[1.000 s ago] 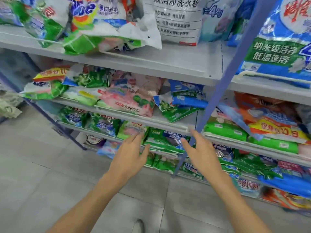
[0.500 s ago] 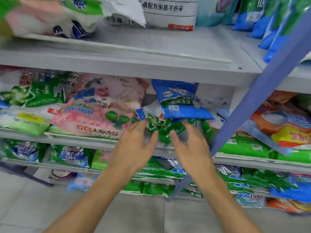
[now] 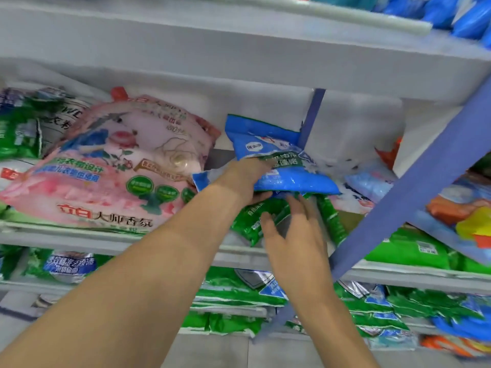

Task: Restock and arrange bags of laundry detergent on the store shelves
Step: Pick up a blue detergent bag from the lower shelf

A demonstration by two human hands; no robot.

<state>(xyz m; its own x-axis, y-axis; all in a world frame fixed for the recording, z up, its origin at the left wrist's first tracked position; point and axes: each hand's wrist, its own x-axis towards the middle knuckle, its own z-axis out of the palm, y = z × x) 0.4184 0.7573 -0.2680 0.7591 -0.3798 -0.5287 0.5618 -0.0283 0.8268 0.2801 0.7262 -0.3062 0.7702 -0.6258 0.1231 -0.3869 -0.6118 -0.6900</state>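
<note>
**A:** Where is the blue bag (image 3: 287,176) sitting right now?

**B:** It is lying on the middle shelf (image 3: 106,239), slanted on top of the green bag (image 3: 248,221) and just beside the big pink bag (image 3: 119,166). Its far end is leaning toward the rear wall. So its long axis appears to be running away from you, into the shelf, with the near end facing your wrists.

**A:** And what are my hands doing?

**B:** Your left hand (image 3: 243,179) is clamping the blue bag's near left corner, with fingers curling over the top face and the thumb tucking underneath. Your right hand (image 3: 295,240) is holding nothing. Its fingers (image 3: 305,211) are spreading apart, the tips touching the green bag right under the blue one's front edge.

**A:** Which hand is leading the coming move, then?

**B:** I am judging the left, since it is the one holding the bag, which is lying ahead and to the right of that grip. The right hand is sitting lower and nearer you, well placed for steadying the green bag. You are working close beside the blue upright (image 3: 425,181), which is crossing just to the right.
</note>
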